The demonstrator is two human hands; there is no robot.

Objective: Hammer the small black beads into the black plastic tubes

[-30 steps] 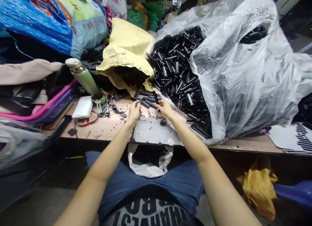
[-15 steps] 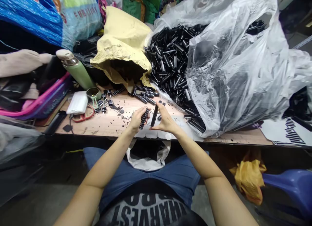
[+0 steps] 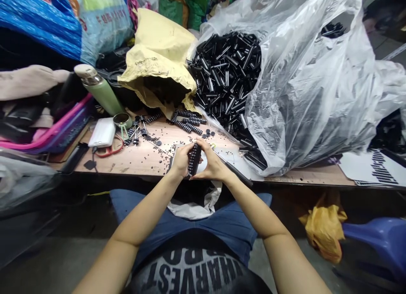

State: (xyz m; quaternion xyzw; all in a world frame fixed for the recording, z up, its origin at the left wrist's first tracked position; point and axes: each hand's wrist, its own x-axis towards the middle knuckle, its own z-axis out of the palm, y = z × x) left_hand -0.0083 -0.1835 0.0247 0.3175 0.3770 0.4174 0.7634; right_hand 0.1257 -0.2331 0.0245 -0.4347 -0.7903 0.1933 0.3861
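Observation:
My left hand is closed around a black strip with rows of pale dots, held upright over the front of the bench. Facing it, my right hand grips a plain black bar by its two ends, thumb at one end and fingers at the other. The bar lies right against the dotted strip; whether they are joined I cannot tell. Beside my right wrist is a slim rod with a dark handle, partly hidden by the hand. More dotted black strips lie in front of a yellow paper sack.
A clear plastic bag bulges with black tubular pieces at the right. Tiny dark bits are scattered over the bench. At left are a green flask, a white box, red-handled scissors and a pink-rimmed basket.
My right hand has moved left, bringing the plain bar against the dotted strip. Both hands are slightly lower. The dark-handled rod now shows beside my right wrist. The plastic bag's near fold has shifted right.

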